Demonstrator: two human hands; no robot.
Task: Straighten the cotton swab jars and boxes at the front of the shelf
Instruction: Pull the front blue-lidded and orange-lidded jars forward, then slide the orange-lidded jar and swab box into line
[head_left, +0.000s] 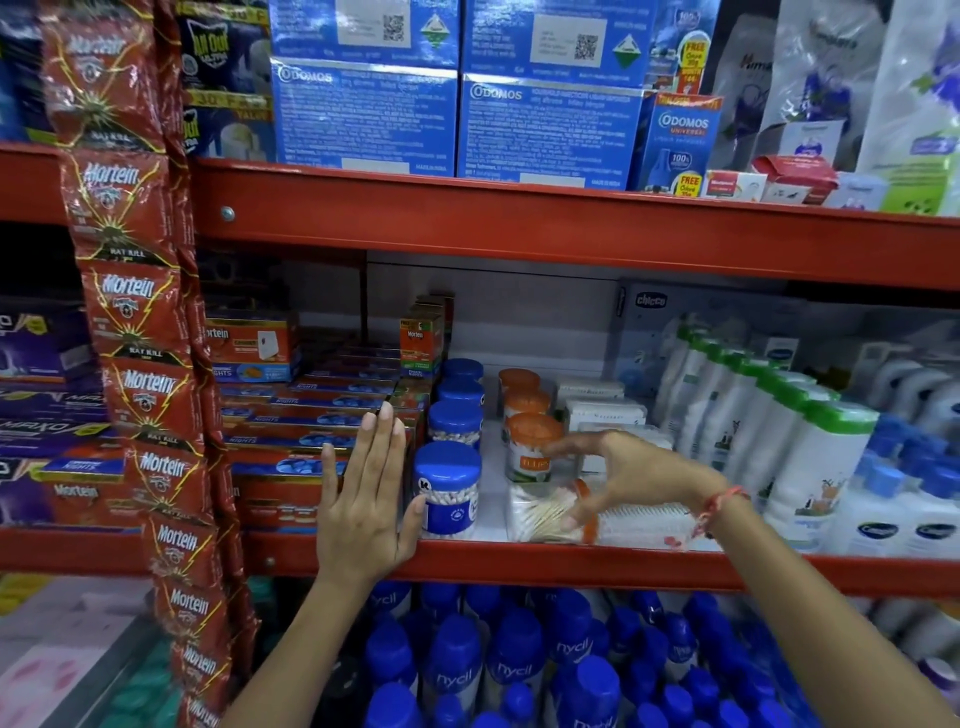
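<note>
The left hand (363, 499) is flat and spread wide, fingers pointing up; its thumb touches the side of the front blue-lid jar (449, 491), which stands upright at the front edge of the red shelf (519, 564); the hand holds nothing. Behind that jar more blue-lid jars (456, 422) stand in a line going back. The right hand (623, 478) reaches in from the right with its fingers curled open like a claw; it sits over a jar lying on its side (545, 512), with its orange lid pointing right; the thumb looks like it touches this jar, but the picture is blurry there, so I cannot tell if it is truly gripped. Just behind stands an upright orange-lid jar (532, 452), and a long clear box of swabs (644, 525) lies just beside the fallen jar, at the front edge under the wrist. What could go wrong: the fallen jar is round, so a push could make it roll off the front of the shelf; if the hand lifts it by the lid, the lid might pop off and swabs would spill; the wrist could bump the clear box over the edge; the reaching fingers could knock the orange jar behind; and the left thumb could tip the blue jar if it pushes too hard.
</note>
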